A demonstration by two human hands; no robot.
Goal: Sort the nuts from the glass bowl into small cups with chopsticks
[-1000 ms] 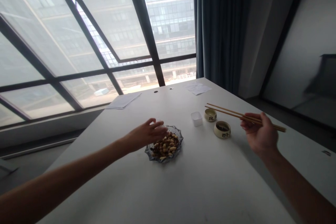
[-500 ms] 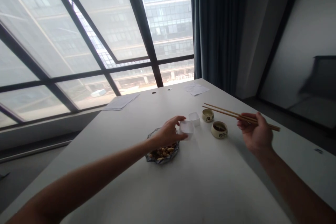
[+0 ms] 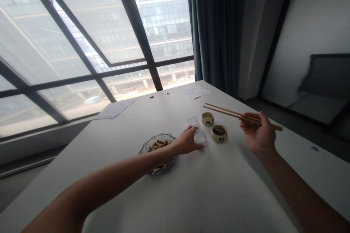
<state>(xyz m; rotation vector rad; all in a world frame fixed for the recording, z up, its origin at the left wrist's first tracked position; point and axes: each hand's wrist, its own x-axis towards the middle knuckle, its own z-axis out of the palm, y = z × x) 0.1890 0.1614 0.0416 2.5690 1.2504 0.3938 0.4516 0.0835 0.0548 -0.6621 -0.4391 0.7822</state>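
Observation:
My left hand (image 3: 187, 141) is around a small clear plastic box (image 3: 201, 137), thumb on its near side and fingers on its far side. A second clear plastic box (image 3: 193, 120) stands just behind it, partly hidden by my fingers. My left forearm passes over a scalloped glass dish (image 3: 142, 149) of peanuts (image 3: 158, 145). In my right hand (image 3: 259, 134) is a pair of wooden chopsticks (image 3: 226, 111), held above the table with the tips pointing left. Below and left of the chopsticks sit two cream cups with dark characters: the nearer cup (image 3: 219, 138) holds something dark, the farther cup (image 3: 207, 121) looks pale inside.
The white table (image 3: 175, 196) runs toward the window. Loose paper sheets (image 3: 113, 110) lie at its left edge, and a crumpled paper (image 3: 197, 92) lies at the far end. A small dark item (image 3: 314, 148) is on the right side. A dark curtain (image 3: 216, 36) hangs behind.
My left hand has moved right with the plastic box, closer to the two cups, uncovering more peanuts. My right hand still holds the chopsticks in nearly the same pose. The view has shifted slightly right.

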